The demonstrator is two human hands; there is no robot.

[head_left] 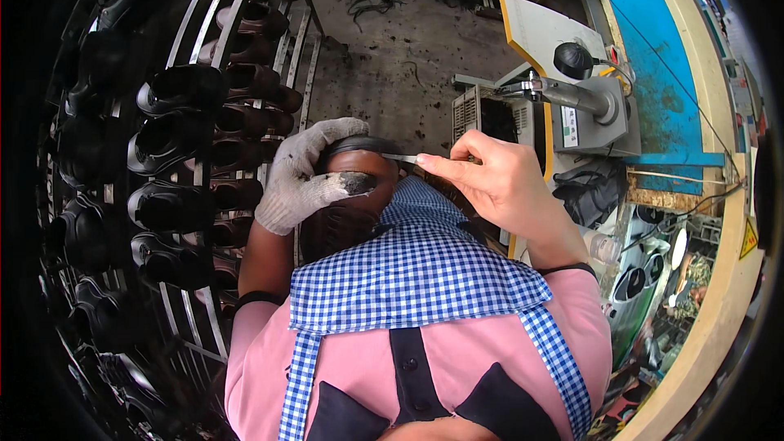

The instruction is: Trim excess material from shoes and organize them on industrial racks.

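Soft pink shirt (351, 351) and checked cloth apron (416, 278) fill the lower middle of the frame. Above, the knit-gloved left hand (298, 171) grips a smooth, rounded brown shoe (358, 163), partly covered; the bare right hand (498, 175) pinches a slim metal tool (402, 158), its tip unclear.

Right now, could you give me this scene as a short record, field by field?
Left hand: gloved, gripping a brown shoe
Right hand: bare, holding a slim tool
Tool position: reaching the shoe beside its dark band; exact contact unclear
Clothing: blue-and-white checked apron
To the left: rows of black shoes and brown shoes
To the right: grey machine
Floor: dark scraps
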